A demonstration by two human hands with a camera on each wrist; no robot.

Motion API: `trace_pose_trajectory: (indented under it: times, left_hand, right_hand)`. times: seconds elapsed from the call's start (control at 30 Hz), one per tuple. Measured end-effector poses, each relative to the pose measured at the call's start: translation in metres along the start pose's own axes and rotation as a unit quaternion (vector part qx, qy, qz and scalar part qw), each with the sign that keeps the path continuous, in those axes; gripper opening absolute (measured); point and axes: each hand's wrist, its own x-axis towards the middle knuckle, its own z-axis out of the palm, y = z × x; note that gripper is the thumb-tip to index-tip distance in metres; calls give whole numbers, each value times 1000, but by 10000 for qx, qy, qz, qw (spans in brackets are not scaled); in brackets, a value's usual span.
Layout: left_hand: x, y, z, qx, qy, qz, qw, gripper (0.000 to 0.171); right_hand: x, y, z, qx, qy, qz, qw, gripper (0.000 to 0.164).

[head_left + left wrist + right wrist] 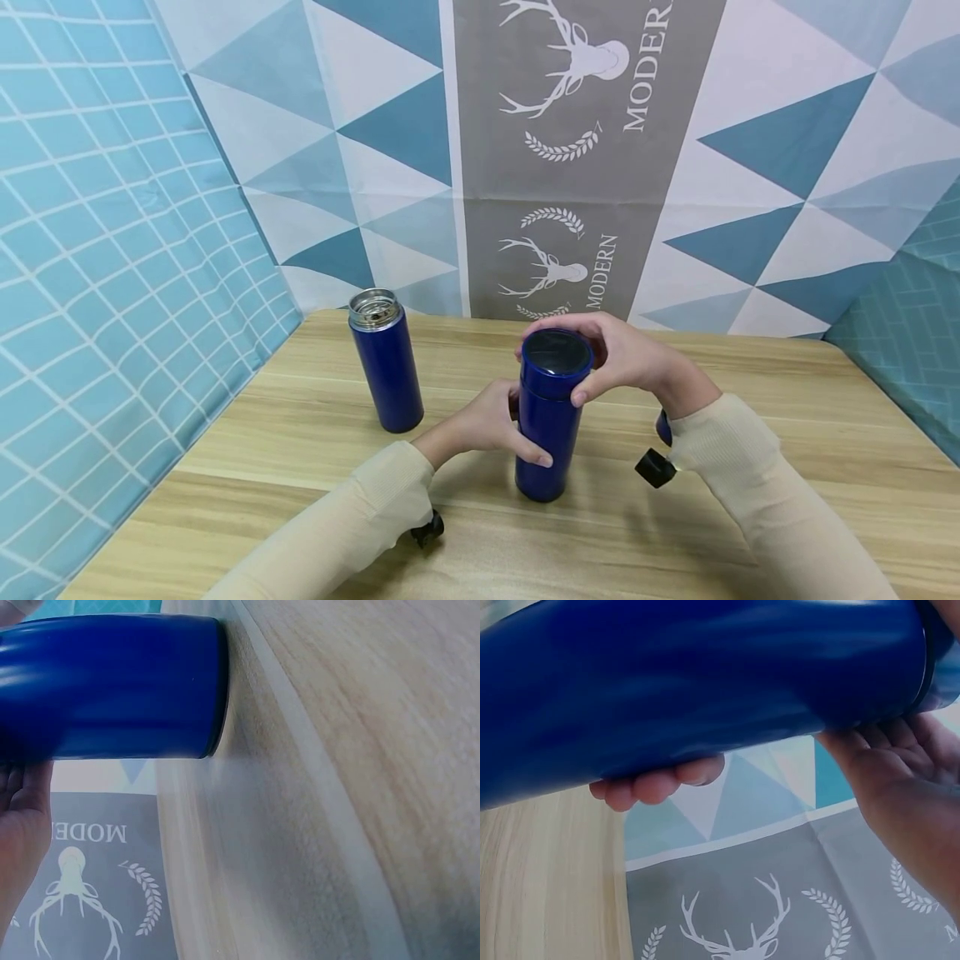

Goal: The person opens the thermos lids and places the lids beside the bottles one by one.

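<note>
A blue thermos bottle with a dark-topped lid stands nearly upright between both hands. My left hand grips its body from the left, thumb across the front. From above right, my right hand holds the lid, thumb in front and fingers behind. The lid sits on the bottle with a thin seam below it. In the left wrist view the bottle's base is close to the tabletop; I cannot tell whether it touches. Left fingertips show beneath the bottle in the right wrist view.
A second blue thermos stands lidless at the left, its steel neck uncovered. A small blue object is mostly hidden behind the right wrist. The wooden table meets a patterned cloth backdrop at the back.
</note>
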Motion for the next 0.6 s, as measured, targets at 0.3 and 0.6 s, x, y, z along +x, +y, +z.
trace_pose_trajectory:
  times: [0.3, 0.6]
  left_hand:
    - [-4, -1, -2, 0, 64, 28, 10000, 59]
    - [-2, 0, 0, -94, -16, -51, 9999, 57]
  right_hand:
    - [2, 3, 6, 382, -122, -31, 9992, 75]
    - [-8, -5, 19, -51, 217, -101, 9997, 87]
